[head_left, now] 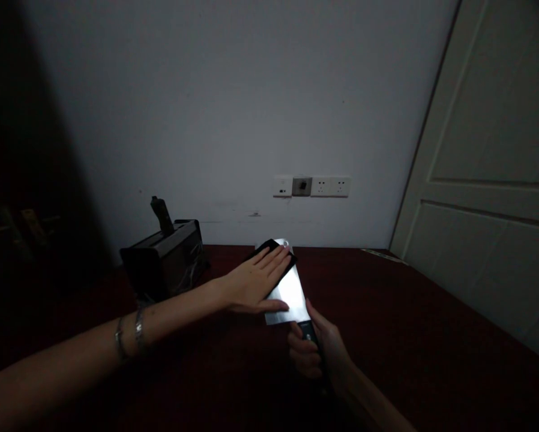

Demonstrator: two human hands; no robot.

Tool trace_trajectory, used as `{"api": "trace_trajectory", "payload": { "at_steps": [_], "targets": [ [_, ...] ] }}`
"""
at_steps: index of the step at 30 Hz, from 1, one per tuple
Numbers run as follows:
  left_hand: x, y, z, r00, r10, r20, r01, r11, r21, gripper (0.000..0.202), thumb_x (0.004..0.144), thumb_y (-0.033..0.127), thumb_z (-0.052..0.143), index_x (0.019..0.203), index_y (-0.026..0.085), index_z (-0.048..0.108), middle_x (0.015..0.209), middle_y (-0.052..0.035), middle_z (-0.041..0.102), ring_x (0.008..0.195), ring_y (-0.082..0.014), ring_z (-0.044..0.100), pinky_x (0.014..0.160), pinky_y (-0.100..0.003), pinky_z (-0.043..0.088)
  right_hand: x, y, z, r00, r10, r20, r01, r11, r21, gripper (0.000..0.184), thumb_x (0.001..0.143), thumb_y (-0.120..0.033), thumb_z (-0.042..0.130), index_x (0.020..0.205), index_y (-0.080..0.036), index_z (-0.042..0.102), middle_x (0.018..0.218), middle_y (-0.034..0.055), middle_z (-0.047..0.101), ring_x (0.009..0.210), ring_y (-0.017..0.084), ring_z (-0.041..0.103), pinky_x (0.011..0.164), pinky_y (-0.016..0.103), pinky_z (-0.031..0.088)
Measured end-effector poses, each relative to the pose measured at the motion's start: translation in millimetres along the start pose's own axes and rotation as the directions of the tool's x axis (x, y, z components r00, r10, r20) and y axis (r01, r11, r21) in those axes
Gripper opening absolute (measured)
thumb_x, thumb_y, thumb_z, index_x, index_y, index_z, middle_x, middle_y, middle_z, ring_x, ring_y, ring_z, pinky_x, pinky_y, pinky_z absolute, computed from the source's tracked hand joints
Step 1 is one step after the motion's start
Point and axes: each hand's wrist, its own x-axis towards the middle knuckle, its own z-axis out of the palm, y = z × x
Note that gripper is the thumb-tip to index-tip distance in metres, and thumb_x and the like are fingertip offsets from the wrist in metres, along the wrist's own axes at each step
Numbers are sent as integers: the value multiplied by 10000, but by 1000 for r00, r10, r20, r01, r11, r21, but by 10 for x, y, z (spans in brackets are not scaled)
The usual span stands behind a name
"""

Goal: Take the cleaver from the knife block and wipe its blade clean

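A cleaver (293,294) with a wide, shiny metal blade and a black handle is held over the dark red table, blade pointing away from me. My right hand (317,348) is wrapped round its handle. On the upper part of the blade lies a black cloth (268,245). My left hand (258,279) rests flat on this cloth, fingers stretched out, with the thumb extended across the bright blade. Part of the cloth is hidden under the left palm and fingers.
A knife block (164,258) stands at the left on the table (364,312), with a dark handle (162,215) sticking up from it. Behind are a pale wall with a row of sockets (326,186) and, at the right, a white panelled door (485,198). The room is dim.
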Motion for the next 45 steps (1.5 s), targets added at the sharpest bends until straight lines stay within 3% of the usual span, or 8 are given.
{"api": "trace_trajectory", "payload": {
  "at_steps": [3, 5, 12, 21, 28, 35, 42, 45],
  "targets": [
    [-49, 205, -40, 996, 85, 21, -84, 996, -27, 836, 806, 654, 182, 1378, 46, 128, 1447, -158, 50, 1330, -252, 3, 1081, -381, 65, -11, -25, -4, 1000, -1, -25, 1, 1000, -7, 447, 748, -572, 470, 611, -151, 531, 400, -76, 328, 302, 35, 202, 273, 147, 234],
    [-55, 208, -46, 995, 92, 28, -92, 995, -26, 816, 817, 639, 180, 1379, 51, 125, 1448, -154, 57, 1332, -242, 10, 1082, -371, 64, -11, -22, -10, 1000, -7, -29, 6, 1000, -26, 452, 744, -581, 466, 608, -154, 527, 399, -74, 334, 300, 37, 208, 270, 148, 233],
    [41, -209, 40, 996, -86, -11, 86, 996, 26, 838, 816, 640, 189, 1377, 25, 96, 1442, -176, 31, 1329, -257, -12, 1078, -392, 52, -3, 60, -52, 999, 15, -51, -19, 998, -66, 474, 752, -600, 435, 580, -162, 497, 389, -75, 331, 290, 39, 207, 258, 151, 222],
    [-32, 320, 8, 990, 132, -40, -135, 987, -91, 822, 807, 635, 243, 1371, 45, 153, 1445, -150, 74, 1332, -235, 24, 1082, -364, 81, -17, 18, -39, 964, 65, -259, -84, 994, -65, 559, 761, -667, 307, 557, -173, 470, 367, -71, 329, 274, 41, 194, 259, 157, 195],
    [92, 14, -4, 1000, 4, -16, -4, 1000, -27, 826, 817, 635, 200, 1375, 31, 121, 1447, -154, 29, 1329, -240, -31, 1085, -374, 44, -8, 21, -18, 996, 22, -88, -26, 998, -51, 494, 765, -614, 392, 580, -165, 486, 389, -76, 320, 295, 43, 172, 262, 155, 191],
    [2, 193, -26, 995, 102, 3, -102, 992, -76, 826, 812, 640, 209, 1377, 42, 128, 1447, -154, 52, 1332, -237, 4, 1084, -362, 62, 6, -18, 15, 997, 26, -69, -29, 998, -54, 489, 754, -618, 412, 587, -164, 479, 390, -85, 294, 296, 39, 151, 268, 157, 184],
    [57, -304, 122, 995, -94, 15, 94, 995, -24, 803, 833, 614, 181, 1385, 43, 61, 1443, -167, 38, 1330, -245, 6, 1074, -391, 78, -5, -12, -18, 1000, 7, -27, -8, 1000, -22, 433, 769, -553, 456, 588, -161, 474, 394, -90, 272, 313, 37, 137, 274, 144, 184],
    [20, -337, 160, 995, -101, 22, 102, 994, -26, 828, 823, 628, 190, 1384, 36, 48, 1442, -175, 25, 1329, -253, 0, 1071, -399, 80, -13, -23, -31, 999, 9, -34, -10, 1000, -14, 418, 765, -538, 475, 591, -158, 477, 395, -89, 273, 318, 36, 137, 274, 141, 184]
  ]
}}
